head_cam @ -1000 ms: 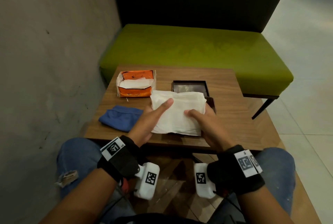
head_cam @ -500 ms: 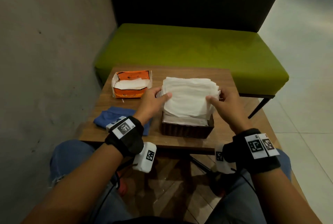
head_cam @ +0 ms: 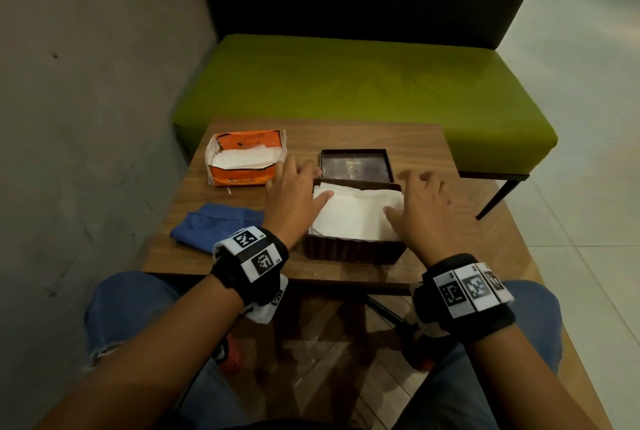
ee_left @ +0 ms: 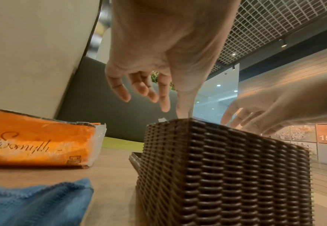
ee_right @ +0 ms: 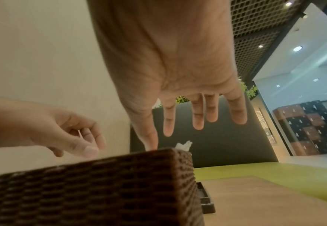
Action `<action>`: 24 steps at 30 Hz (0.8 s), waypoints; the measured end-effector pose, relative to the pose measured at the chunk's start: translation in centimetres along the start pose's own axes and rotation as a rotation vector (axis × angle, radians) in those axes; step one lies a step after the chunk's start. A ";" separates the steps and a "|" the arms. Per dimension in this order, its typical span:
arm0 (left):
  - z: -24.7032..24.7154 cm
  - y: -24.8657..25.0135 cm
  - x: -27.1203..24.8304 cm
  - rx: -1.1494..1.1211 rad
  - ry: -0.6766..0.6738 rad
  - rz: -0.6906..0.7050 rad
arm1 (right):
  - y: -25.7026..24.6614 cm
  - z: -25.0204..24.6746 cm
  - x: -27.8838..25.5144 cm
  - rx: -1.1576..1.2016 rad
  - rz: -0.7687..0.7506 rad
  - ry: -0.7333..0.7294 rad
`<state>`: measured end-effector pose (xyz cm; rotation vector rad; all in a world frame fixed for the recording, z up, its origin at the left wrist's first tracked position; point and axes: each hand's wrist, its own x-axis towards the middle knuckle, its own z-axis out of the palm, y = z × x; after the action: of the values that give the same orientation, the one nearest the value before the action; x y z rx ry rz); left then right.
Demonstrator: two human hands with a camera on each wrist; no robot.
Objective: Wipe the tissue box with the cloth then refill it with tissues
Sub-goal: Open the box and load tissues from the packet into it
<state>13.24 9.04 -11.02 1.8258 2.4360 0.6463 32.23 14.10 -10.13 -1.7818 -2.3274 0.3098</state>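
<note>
A dark woven tissue box (head_cam: 353,250) (ee_left: 224,168) (ee_right: 93,188) stands at the table's near edge with a white stack of tissues (head_cam: 356,213) lying inside it. My left hand (head_cam: 294,194) (ee_left: 158,64) hovers at the box's left side, fingers spread, thumb on the tissues. My right hand (head_cam: 424,208) (ee_right: 170,73) is at the box's right side, fingers straight, thumb touching the tissues' right edge. Neither hand grips anything. The box's dark lid (head_cam: 355,164) lies just behind it. A blue cloth (head_cam: 216,225) (ee_left: 35,203) lies to the left.
An opened orange tissue pack (head_cam: 246,161) (ee_left: 38,140) sits at the back left of the wooden table (head_cam: 450,221). A green bench (head_cam: 363,83) stands behind the table, a grey wall on the left, tiled floor on the right.
Both hands carried the tissue stack over the box and lowered it in. Now the stack sits inside and the fingers have let go and spread.
</note>
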 end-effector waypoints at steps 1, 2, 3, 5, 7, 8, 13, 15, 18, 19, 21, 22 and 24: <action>0.1 0.0 0.0 0.005 0.000 0.029 | 0.0 0.1 0.1 0.020 -0.027 0.020; 0.2 -0.1 0.1 0.022 -0.027 0.053 | 0.1 0.2 0.2 0.016 -0.048 0.017; 0.3 -0.1 0.1 0.046 -0.076 0.061 | 0.1 0.3 0.3 0.000 -0.064 0.008; 0.6 -0.3 0.3 0.079 -0.160 0.049 | 0.4 0.9 0.8 -0.044 -0.058 -0.022; 0.9 -0.4 0.5 0.088 -0.192 0.044 | 0.6 1.4 1.0 -0.070 -0.049 -0.051; 1.0 -0.4 0.5 0.084 -0.187 0.051 | 0.7 1.7 1.1 -0.066 -0.041 -0.066; 1.0 -0.5 0.9 0.017 -0.110 0.048 | 0.6 2.0 1.5 0.038 -0.016 -0.018; 0.7 -0.4 1.2 -0.003 -0.057 0.029 | 0.5 1.8 1.8 0.126 -0.001 0.035; 0.5 -0.2 1.4 0.025 -0.100 0.030 | 0.2 1.7 1.5 0.141 0.019 0.015; 0.5 -0.2 1.2 0.030 -0.116 0.034 | 0.0 1.7 1.2 0.131 0.012 0.007; 0.3 0.0 0.7 0.023 -0.072 0.064 | -0.5 1.7 0.3 0.120 -0.055 0.049; 0.2 0.1 0.3 0.010 -0.033 0.102 | -0.8 1.5 -0.1 0.124 -0.105 0.076; -0.1 0.6 -0.5 -0.002 -0.051 0.203 | -1.7 1.4 -0.8 0.139 -0.199 0.055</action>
<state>13.95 8.69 -10.82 2.0797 2.2365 0.6045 30.53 12.79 -11.02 -1.4636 -2.3575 0.3758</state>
